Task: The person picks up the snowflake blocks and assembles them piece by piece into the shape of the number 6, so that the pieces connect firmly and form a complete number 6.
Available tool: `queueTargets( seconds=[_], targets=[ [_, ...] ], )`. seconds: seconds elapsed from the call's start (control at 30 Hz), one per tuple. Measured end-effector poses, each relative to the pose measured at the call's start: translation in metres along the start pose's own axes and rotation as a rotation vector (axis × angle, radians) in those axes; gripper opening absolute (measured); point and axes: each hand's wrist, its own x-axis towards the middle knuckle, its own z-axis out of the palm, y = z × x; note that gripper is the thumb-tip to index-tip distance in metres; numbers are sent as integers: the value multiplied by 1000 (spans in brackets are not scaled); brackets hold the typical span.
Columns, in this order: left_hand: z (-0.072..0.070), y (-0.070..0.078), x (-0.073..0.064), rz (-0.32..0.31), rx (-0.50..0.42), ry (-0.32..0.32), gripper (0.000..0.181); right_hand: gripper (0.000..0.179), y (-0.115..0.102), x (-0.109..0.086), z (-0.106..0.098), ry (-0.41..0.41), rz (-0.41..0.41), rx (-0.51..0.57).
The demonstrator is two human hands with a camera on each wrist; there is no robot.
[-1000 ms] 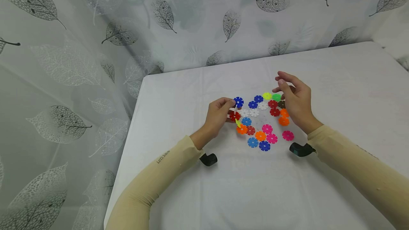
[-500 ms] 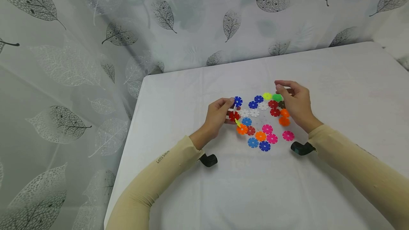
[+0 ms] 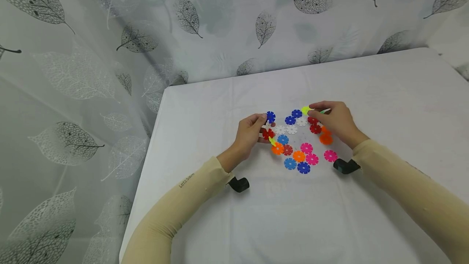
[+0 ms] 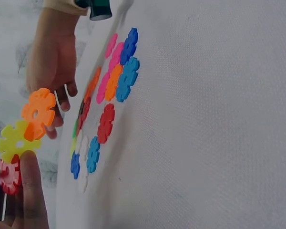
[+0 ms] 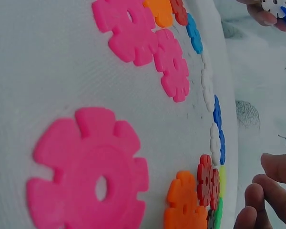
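Note:
In the head view my left hand (image 3: pixel 248 134) holds a joined chain of notched plastic snowflake discs above the table. The chain has a blue disc (image 3: pixel 270 117), a white one, a red disc (image 3: pixel 268 134), a yellow one and an orange disc (image 3: pixel 277 148). The left wrist view shows my thumb pressed by the yellow disc (image 4: pixel 19 141) and red disc (image 4: pixel 10 175). My right hand (image 3: pixel 338 120) hovers over the far discs, fingertips beside a loose yellow disc (image 3: pixel 305 110). Its thumb and fingers stand apart in the right wrist view, with nothing seen between them.
Loose discs lie flat on the white-covered table (image 3: pixel 293 219), among them pink (image 3: pixel 330 156), light blue (image 3: pixel 290 163), white (image 3: pixel 291 129) and orange (image 3: pixel 325 139) ones. Dark wrist devices (image 3: pixel 239 184) sit at both cuffs. A leaf-patterned curtain (image 3: pixel 220 19) hangs behind the table.
My right hand has come down and leftward, from above the green disc to the yellow one at the back. The left hand and its chain have shifted only slightly left.

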Motion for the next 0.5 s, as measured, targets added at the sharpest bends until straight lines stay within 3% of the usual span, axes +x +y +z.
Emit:
queueTargets(
  seconds=[0.27, 0.5],
  targets=[
    [0, -1, -1, -8, 13, 9, 28, 48, -5, 5, -1, -139, 27, -137],
    [-1, -3, -1, 5, -8, -20, 29, 51, -8, 6, 1, -182, 9, -200]
  ],
)
